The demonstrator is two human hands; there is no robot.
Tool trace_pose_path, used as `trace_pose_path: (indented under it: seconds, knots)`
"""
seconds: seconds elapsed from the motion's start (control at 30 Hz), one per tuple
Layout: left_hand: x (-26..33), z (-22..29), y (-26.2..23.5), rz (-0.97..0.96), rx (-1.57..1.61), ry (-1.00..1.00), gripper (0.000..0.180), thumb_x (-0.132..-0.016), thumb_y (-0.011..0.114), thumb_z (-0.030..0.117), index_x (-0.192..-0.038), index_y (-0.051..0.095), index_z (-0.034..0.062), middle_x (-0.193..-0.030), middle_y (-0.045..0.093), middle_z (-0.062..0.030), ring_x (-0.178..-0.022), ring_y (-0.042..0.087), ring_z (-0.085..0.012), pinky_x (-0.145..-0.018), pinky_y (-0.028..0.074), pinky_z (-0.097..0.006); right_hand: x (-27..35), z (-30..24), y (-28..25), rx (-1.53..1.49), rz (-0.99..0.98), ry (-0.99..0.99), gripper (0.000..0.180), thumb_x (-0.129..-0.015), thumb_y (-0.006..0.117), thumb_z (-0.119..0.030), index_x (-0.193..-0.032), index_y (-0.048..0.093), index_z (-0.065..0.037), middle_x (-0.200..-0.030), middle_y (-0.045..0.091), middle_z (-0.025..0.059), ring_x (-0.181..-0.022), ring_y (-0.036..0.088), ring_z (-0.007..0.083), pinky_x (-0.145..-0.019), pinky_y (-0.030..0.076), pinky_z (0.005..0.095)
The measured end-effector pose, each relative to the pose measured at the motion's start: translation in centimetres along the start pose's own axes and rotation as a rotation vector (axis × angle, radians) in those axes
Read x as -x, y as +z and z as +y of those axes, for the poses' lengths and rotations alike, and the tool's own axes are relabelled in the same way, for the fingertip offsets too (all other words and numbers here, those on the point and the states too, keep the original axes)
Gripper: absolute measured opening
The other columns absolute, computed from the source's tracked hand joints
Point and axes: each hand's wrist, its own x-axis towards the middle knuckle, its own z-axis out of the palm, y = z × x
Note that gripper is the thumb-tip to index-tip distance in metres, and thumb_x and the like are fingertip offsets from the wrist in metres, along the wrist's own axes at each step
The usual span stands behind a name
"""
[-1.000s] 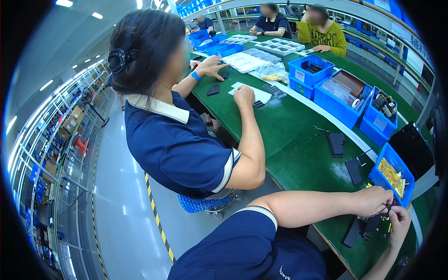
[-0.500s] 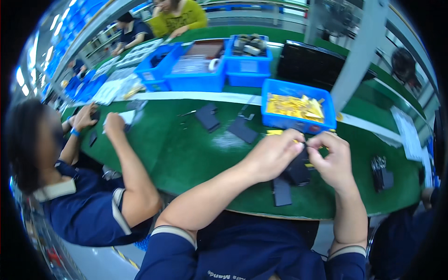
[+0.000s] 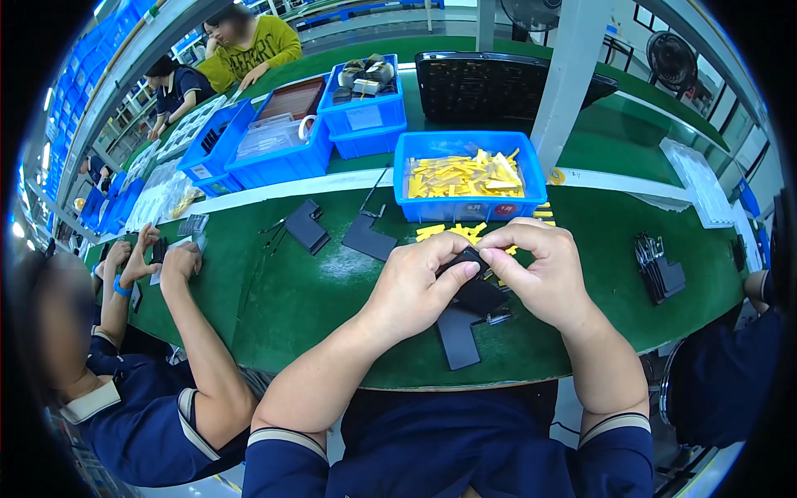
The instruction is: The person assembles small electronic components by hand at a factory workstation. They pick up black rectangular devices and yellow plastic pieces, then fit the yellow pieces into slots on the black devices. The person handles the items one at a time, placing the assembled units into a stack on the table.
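Observation:
My left hand (image 3: pixel 418 284) is closed around a flat black part (image 3: pixel 465 260), thumb on its upper face. My right hand (image 3: pixel 538 270) pinches at the same part's right edge; what lies between its fingertips is too small to make out. Just below the hands, a black L-shaped piece (image 3: pixel 458 339) with short wires lies near the table's front edge. Loose yellow strips (image 3: pixel 455 231) are scattered right behind my fingers. Past them stands a blue bin (image 3: pixel 463 212) filled with yellow strips (image 3: pixel 452 178).
Two more black L-shaped pieces (image 3: pixel 368 237) (image 3: pixel 308 227) lie left on the green table (image 3: pixel 274 290); a stack of them (image 3: pixel 660 270) sits right. Blue bins (image 3: pixel 282 166), a dark screen (image 3: pixel 473 91) and a metal post (image 3: pixel 569 100) stand behind. A co-worker (image 3: pixel 141 398) works at my left.
The view has swung, so the table's things appear farther left. My hands stay together at the black part, which is now tilted up between them.

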Motion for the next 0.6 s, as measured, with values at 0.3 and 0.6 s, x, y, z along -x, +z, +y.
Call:
trace_pose_path:
  seconds: [0.3,0.6]
  knots:
    - [0.1,-0.6,0.6,0.004,-0.053,0.060,0.013,-0.089,0.057,0.011,-0.096,0.057,0.0002,-0.079,0.061,-0.0027,-0.070,0.056,-0.0068,-0.062,0.045,-0.023,0.5,-0.1,0.6,0.242,0.033,-0.175,0.009,-0.072,0.065,-0.003,-0.077,0.060,0.000,-0.074,0.060,0.0123,-0.069,0.060,0.0283,-0.063,0.048,0.0361]
    - [-0.1,-1.3,1.1,0.141,0.560,0.039,0.013,-0.093,0.053,0.014,-0.099,0.051,0.0019,-0.083,0.057,-0.0015,-0.075,0.051,-0.0046,-0.067,0.043,-0.021,0.8,0.8,1.5,-0.408,0.088,0.201,0.011,-0.077,0.069,-0.004,-0.084,0.062,0.001,-0.083,0.064,0.0067,-0.075,0.062,0.0117,-0.071,0.050,0.0260]
